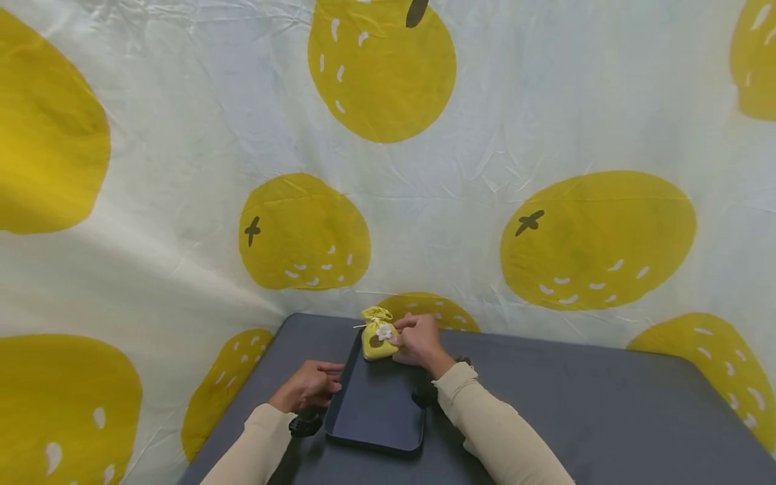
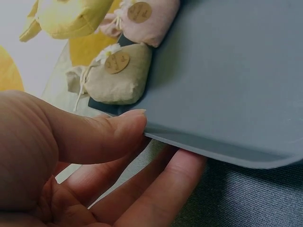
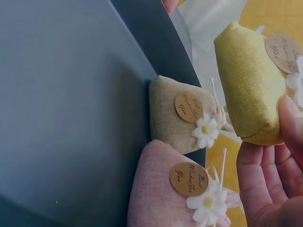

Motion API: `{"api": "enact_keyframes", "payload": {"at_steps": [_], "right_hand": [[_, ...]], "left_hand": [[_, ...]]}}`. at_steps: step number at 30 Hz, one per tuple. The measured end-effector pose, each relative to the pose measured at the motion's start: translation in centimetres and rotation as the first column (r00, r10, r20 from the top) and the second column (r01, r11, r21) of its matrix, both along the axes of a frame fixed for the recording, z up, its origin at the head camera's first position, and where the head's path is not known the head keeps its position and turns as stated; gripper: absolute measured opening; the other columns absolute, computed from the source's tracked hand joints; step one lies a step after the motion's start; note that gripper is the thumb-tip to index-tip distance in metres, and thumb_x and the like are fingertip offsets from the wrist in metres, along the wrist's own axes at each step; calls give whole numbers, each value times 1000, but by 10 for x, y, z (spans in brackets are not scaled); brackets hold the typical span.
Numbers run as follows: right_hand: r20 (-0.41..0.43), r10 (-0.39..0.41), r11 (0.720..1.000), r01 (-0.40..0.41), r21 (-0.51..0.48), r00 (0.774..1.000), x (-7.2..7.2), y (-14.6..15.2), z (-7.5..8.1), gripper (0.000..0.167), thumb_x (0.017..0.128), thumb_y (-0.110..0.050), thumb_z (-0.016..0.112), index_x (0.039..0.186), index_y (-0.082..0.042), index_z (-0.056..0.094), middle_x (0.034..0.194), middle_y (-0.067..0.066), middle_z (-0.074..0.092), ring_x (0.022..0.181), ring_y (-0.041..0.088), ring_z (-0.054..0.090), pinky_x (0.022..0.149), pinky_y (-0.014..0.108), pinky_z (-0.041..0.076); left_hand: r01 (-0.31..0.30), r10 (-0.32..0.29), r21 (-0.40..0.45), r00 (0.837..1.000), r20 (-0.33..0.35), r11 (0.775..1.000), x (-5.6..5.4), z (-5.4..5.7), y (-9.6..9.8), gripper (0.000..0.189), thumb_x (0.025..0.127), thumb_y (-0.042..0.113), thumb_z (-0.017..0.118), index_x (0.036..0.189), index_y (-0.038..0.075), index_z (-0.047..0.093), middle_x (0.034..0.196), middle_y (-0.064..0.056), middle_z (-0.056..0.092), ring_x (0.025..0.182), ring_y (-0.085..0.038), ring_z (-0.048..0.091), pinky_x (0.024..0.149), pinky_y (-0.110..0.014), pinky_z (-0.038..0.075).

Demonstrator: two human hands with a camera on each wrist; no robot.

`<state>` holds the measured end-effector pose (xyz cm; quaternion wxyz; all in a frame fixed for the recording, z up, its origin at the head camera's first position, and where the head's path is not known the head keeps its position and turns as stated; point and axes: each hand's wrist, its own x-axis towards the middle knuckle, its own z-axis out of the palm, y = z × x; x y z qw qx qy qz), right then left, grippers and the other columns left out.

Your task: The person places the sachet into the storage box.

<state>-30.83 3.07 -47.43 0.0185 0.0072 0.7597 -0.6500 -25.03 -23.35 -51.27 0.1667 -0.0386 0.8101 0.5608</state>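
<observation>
In the head view, the right hand [image 1: 420,343] grasps the yellow bag [image 1: 374,334] at the far end of the tray [image 1: 382,411], which lies on the table [image 1: 545,404]. The left hand [image 1: 312,385] is at the tray's left rim. The yellow bag screens what lies behind it here, so lowering it by this sightline alone could bring it down on something unseen.

In the left wrist view, the left hand pinches the rim, thumb above and fingers [image 2: 158,194] below. Should that grip lift or twist, the tray could tip, and the beige bag [image 2: 116,82] and pink bag [image 2: 154,23] might slide. Both lean on the far wall with their necks over it, so a knock could push either one off the end.

In the right wrist view, the yellow bag hangs apart from the beige bag, between thumb and fingers. The cloth looks soft; a loose pinch might let it turn or slip. The thumb sits by its flower [image 3: 296,78], which careless pressure could crush. The lower bags touch, so bumping one would probably shift the other.
</observation>
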Motion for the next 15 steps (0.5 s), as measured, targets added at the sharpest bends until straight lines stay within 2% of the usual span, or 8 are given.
{"api": "enact_keyframes", "payload": {"at_steps": [2,9,13,15], "right_hand": [[-3,4,1000,-4,-1,1000,1,-2,-1,31,80,11,80,111,5,78,160,24,45,152,41,40,81,48,64],[-30,-20,999,21,49,999,2,-8,-2,28,78,10,81,106,3,80,161,23,45,154,39,38,94,46,61],[-33,-17,997,19,69,999,4,-11,-2,28,78,10,82,105,3,80,163,23,42,155,39,35,94,44,61],[-33,-16,997,19,80,999,5,-13,-3,27,78,9,82,104,2,81,164,22,41,155,40,35,88,42,62]], "left_hand": [[2,-2,-2,1000,3,1000,0,1,0,54,91,-8,68,145,-2,59,137,-30,66,115,-36,73,78,-47,64],[-3,3,7,1000,15,1000,-2,1,-2,54,91,-8,69,145,-1,60,137,-29,66,116,-37,72,78,-47,64],[-8,8,11,1000,18,1000,-1,0,-3,55,91,-9,69,144,-1,60,137,-29,66,114,-36,73,78,-47,64],[-10,10,12,1000,19,1000,-1,0,-3,55,91,-9,69,144,-2,60,137,-28,67,114,-36,73,78,-47,64]]}}
